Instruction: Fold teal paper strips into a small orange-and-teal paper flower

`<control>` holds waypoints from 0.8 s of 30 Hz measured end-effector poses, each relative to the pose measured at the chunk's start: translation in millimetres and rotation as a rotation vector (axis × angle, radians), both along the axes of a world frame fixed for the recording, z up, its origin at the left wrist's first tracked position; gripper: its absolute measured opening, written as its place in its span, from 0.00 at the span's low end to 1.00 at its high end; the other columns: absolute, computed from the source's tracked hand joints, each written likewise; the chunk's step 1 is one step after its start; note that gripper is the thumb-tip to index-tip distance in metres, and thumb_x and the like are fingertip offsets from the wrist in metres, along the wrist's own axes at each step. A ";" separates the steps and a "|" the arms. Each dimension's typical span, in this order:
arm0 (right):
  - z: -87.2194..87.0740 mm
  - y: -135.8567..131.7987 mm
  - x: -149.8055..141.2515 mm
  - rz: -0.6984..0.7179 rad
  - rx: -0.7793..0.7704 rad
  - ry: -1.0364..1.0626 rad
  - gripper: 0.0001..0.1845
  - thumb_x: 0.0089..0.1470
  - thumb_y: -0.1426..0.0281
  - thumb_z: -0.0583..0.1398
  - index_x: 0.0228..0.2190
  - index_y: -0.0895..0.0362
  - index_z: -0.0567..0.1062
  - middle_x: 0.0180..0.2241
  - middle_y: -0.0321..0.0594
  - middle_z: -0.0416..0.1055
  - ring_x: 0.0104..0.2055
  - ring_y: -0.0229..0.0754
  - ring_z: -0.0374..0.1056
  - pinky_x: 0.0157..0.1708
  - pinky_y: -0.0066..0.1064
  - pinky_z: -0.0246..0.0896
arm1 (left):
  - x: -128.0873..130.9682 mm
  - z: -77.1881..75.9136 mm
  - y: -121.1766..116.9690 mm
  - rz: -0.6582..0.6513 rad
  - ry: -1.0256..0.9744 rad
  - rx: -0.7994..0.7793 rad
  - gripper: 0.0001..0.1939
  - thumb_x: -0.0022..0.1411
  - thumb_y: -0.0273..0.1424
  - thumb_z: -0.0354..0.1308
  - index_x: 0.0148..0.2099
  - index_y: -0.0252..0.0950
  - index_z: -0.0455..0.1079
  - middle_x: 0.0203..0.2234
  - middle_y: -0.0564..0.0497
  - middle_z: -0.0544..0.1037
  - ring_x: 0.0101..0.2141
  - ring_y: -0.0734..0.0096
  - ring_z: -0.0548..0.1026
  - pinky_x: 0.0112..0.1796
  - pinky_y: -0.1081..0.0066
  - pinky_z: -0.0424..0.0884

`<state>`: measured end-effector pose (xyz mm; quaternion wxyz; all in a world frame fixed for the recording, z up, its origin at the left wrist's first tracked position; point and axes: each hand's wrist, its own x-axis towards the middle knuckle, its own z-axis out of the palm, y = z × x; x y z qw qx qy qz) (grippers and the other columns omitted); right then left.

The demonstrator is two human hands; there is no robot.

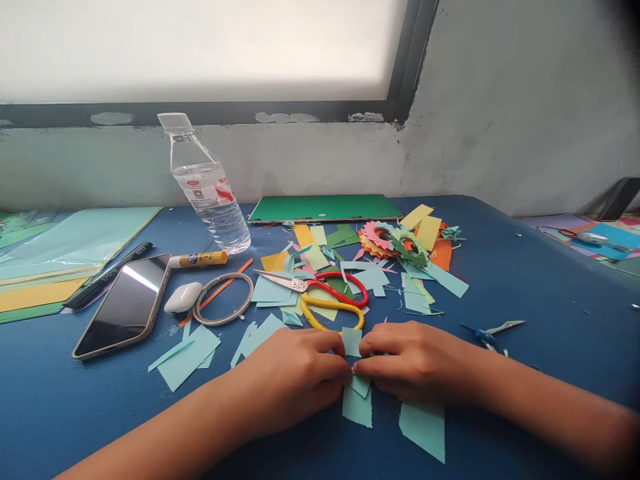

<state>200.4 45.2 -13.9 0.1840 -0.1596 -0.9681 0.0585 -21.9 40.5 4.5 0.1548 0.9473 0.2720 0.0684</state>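
My left hand (pixel 305 373) and my right hand (pixel 415 360) meet at the front middle of the table, fingers bent and closed on a small light-blue paper piece (pixel 361 385). My fingers hide most of it. A square of light-blue paper (pixel 352 341) shows just beyond the fingertips. Below lies a torn-edged light-blue strip (pixel 358 408). Another light-blue piece (pixel 424 430) lies partly under my right hand. Right behind my hands rest scissors (pixel 300 285) with one red and one yellow handle loop, blades pointing left.
Coloured paper scraps (pixel 320 257) and scalloped paper rings (pixel 411 248) lie behind the scissors. To the left are a phone (pixel 127 303), a white earbud case (pixel 183 298), a tape roll (pixel 249 300), a glue stick (pixel 200 259), a marker (pixel 110 275) and a water bottle (pixel 213 200). A blue-handled compass-like tool (pixel 485 333) lies right.
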 end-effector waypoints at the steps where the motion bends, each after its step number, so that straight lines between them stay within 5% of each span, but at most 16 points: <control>1: -0.1 -0.1 0.1 0.001 0.005 -0.007 0.13 0.60 0.76 0.50 0.31 0.57 0.72 0.29 0.42 0.69 0.28 0.40 0.65 0.26 0.29 0.58 | -0.3 0.8 0.1 -0.024 0.009 0.026 0.10 0.61 0.25 0.51 0.36 0.38 0.74 0.32 0.51 0.75 0.28 0.73 0.74 0.26 0.76 0.64; 11: 0.5 1.3 2.1 0.039 -0.012 -0.062 0.15 0.61 0.77 0.49 0.30 0.59 0.73 0.30 0.41 0.68 0.29 0.39 0.59 0.26 0.29 0.54 | -1.1 8.2 1.0 -0.124 0.056 0.105 0.10 0.63 0.25 0.49 0.38 0.36 0.73 0.32 0.52 0.74 0.25 0.75 0.70 0.24 0.74 0.62; 21: -0.7 2.5 1.2 0.023 -0.018 -0.057 0.12 0.60 0.78 0.50 0.30 0.59 0.72 0.32 0.41 0.68 0.30 0.39 0.60 0.27 0.29 0.54 | -1.7 4.2 -3.0 -0.123 0.007 0.114 0.11 0.58 0.28 0.52 0.26 0.34 0.72 0.26 0.51 0.75 0.23 0.73 0.71 0.22 0.73 0.64; 24: -0.8 1.7 0.6 0.026 -0.005 -0.040 0.12 0.60 0.78 0.51 0.30 0.59 0.72 0.31 0.41 0.68 0.29 0.38 0.60 0.26 0.29 0.54 | -0.5 1.6 -4.0 -0.123 -0.049 0.130 0.09 0.57 0.29 0.52 0.32 0.34 0.73 0.25 0.50 0.75 0.23 0.72 0.71 0.21 0.73 0.64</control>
